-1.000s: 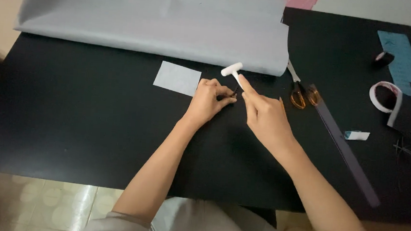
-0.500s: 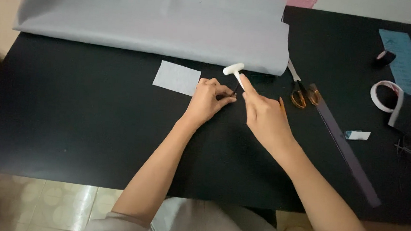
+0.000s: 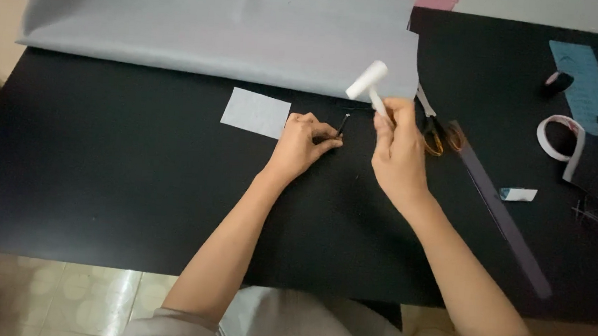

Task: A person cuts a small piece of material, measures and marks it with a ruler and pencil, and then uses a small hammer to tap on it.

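At the middle of the black table (image 3: 102,175), both hands work close together. Right hand (image 3: 398,154) raised off the surface, fingers closed round the thin handle of a small white mallet (image 3: 369,85); head tilted up and left, over the edge of the grey sheet (image 3: 238,37). Left hand (image 3: 301,143) rests on the table, fingers curled, pinching a slim dark rod-like tool (image 3: 343,125) that stands tilted, tip up, just below the mallet head.

Handling, as a judgement: mallet looks light and rigid, plastic or rubber-like; best held low on the handle, as now. The dark tool looks stiff, thin and easy to let slip; it wants a firm pinch near its base, fingers kept clear of the top.

Outward: a small pale grey rectangle (image 3: 255,112) lies flat just left of the left hand. Orange-handled scissors (image 3: 438,132) lie just right of the right hand, partly behind it. A long dark strip (image 3: 506,217) runs diagonally toward the near right edge. Further right: small white piece with a blue end (image 3: 519,194), a loop of white tape (image 3: 561,137), a blue paper scrap (image 3: 582,75), a small dark roll (image 3: 559,82).

Hard to make out: what the dark tool's lower end sits on, black against black. Thin items at the far right edge are cut off.
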